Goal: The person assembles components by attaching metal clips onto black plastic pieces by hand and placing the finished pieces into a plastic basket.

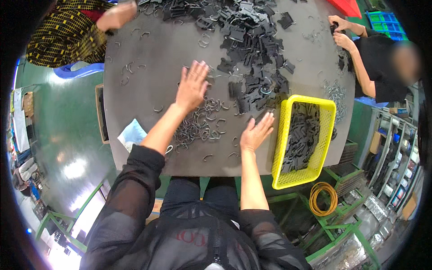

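Note:
My left hand (pixel 192 89) reaches over the grey table (pixel 153 96) with its fingers spread and nothing visible in it. Just below that hand lies a loose heap of C-shaped metal rings (pixel 195 128). My right hand (pixel 256 132) is stretched out flat near the table's front, its fingers apart, between the rings and a yellow basket (pixel 280 144). Beyond its fingertips a long pile of flat black plastic pieces (pixel 263 87) runs toward the far edge. A small dark piece lies by the right fingers; whether they touch it I cannot tell.
Inside the basket are many black pieces (pixel 302 135). A light-blue cloth-like item (pixel 132 133) rests at the table's left edge. A co-worker's hands (pixel 343 35) handle a dark piece at the right; another person's hand (pixel 118 16) is at the upper left. Small metal parts (pixel 335 96) lie beyond the basket.

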Available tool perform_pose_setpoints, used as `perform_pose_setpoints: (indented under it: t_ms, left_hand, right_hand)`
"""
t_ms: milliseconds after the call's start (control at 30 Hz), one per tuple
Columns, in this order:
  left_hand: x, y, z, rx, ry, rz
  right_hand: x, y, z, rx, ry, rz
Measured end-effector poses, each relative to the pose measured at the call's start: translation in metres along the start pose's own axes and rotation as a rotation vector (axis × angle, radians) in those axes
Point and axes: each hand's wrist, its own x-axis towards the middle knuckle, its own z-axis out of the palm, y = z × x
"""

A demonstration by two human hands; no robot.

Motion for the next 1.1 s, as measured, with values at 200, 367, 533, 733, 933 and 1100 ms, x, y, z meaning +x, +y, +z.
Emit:
perform_pose_setpoints:
  t_ms: [200, 367, 533, 733, 933, 1100]
  left_hand:
    - [-0.089, 0.039, -0.014, -0.432, -0.161, 0.1]
    - [-0.129, 0.009, -0.069, -0.375, 0.165, -0.209]
    - [-0.21, -0.044, -0.083, 0.02, 0.487, -0.8]
    - [-0.251, -0.051, -0.084, 0.03, 0.514, -1.173]
    - [-0.279, -0.062, -0.105, -0.837, 0.699, -1.115]
    - [-0.329, -0.063, -0.151, -1.198, 0.703, -1.072]
  right_hand:
    - [-0.058, -0.091, 0.019, 0.244, -0.085, -0.163]
    - [-0.079, -0.088, -0.013, 0.24, -0.114, -0.318]
    - [-0.103, 0.009, -0.009, 0.023, 0.013, -0.066]
    - [-0.077, -0.093, 0.019, 0.062, -0.022, -0.29]
    - [-0.073, -0.152, 0.037, 0.123, -0.095, -0.609]
    - [-0.092, -0.185, 0.033, 0.337, -0.172, -0.907]
